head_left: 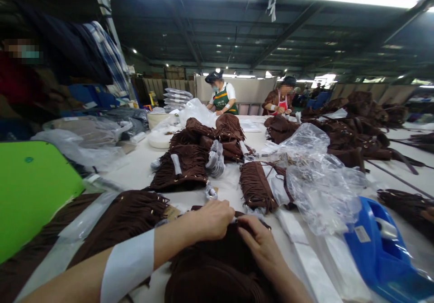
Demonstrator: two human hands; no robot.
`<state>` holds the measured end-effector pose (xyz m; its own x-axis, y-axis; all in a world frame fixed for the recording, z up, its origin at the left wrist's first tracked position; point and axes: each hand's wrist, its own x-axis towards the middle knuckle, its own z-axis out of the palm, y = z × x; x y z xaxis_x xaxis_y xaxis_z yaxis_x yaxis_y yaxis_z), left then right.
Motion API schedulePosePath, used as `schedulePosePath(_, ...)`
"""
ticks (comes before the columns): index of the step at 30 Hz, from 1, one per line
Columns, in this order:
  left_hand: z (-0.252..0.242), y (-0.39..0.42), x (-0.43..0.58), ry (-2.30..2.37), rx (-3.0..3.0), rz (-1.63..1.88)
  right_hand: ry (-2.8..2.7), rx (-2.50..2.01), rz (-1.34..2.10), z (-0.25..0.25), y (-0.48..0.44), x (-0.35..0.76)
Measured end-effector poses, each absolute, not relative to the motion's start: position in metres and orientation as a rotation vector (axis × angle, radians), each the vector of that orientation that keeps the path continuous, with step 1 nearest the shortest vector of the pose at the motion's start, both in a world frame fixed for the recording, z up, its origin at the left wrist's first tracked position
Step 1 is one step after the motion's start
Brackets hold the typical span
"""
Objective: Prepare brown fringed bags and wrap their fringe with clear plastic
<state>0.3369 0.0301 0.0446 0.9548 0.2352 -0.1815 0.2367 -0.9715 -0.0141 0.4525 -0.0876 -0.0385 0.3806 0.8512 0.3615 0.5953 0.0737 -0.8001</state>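
Note:
A dark brown suede-like bag (217, 271) lies at the table's near edge, right in front of me. At its upper edge my left hand (213, 219) is closed, with its fingertips turned away from view; what they pinch is hidden. Beside it my right hand (259, 242) grips the bag's top edge, thumb and fingers bent around it. A small whitish bit shows between the two hands, too small to name. Just beyond them lie a fringed brown bag (183, 167) with metal eyelets and a second fringed bag (256, 185) with white wrapping.
Left, fringed brown pieces (125, 226) lie under a clear strip, beside a green panel (34, 190). Right are crumpled clear plastic bags (315, 181), white paper strips (305, 258) and a blue tape dispenser (379, 249). More brown bags (359, 131) are heaped behind. Co-workers (224, 97) stand across the table.

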Motion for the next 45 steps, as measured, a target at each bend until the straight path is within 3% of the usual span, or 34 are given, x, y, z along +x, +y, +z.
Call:
schedulePosePath(6,0.032,-0.005,0.303,0.485,2.833,-0.305,-1.479,-1.655,0.464,-0.040,-0.113,0.431)
schedulePosePath(14,-0.012,-0.032,0.290,0.587,2.869,-0.331,-1.626,-1.704,-0.089,-0.059,-0.109,0.434)
schedulePosePath(19,-0.027,-0.034,0.294,0.551,2.914,-0.288,-1.868,-1.685,-0.259,-0.073,-0.109,0.431)
schedulePosePath(33,-0.022,-0.017,0.291,0.621,2.574,-0.217,-1.971,-1.658,-0.376,-0.087,-0.102,0.446)
schedulePosePath(39,0.005,0.017,0.297,0.785,2.617,0.183,-1.988,-1.693,-0.473,-0.093,-0.100,0.445)
schedulePosePath(45,-0.005,0.031,0.323,0.739,2.642,0.257,-1.860,-1.685,-0.536,-0.100,-0.104,0.436)
